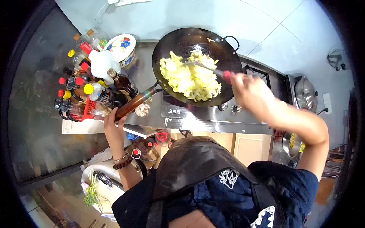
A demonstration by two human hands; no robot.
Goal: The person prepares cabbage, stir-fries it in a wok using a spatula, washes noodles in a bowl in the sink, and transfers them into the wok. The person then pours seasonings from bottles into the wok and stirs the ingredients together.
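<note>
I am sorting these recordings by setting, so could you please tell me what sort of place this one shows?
Most likely a home kitchen. A wok of chopped vegetables sits on a gas stove, with sauce and oil bottles crowded beside it. The left hand grips the wok handle while the right hand stirs.

The wok (197, 64) is black, with a brown wooden handle (135, 104), and holds pale yellow-green cabbage (190, 78). The spatula (207, 67) ends in a red grip. At the upper left of the frame, the bottles (81, 93) wear red and yellow caps beside a red basket (88, 108). The white lidded bowl (121, 47) carries a blue and red floral pattern. The stove (201, 114) is silver steel.
</note>
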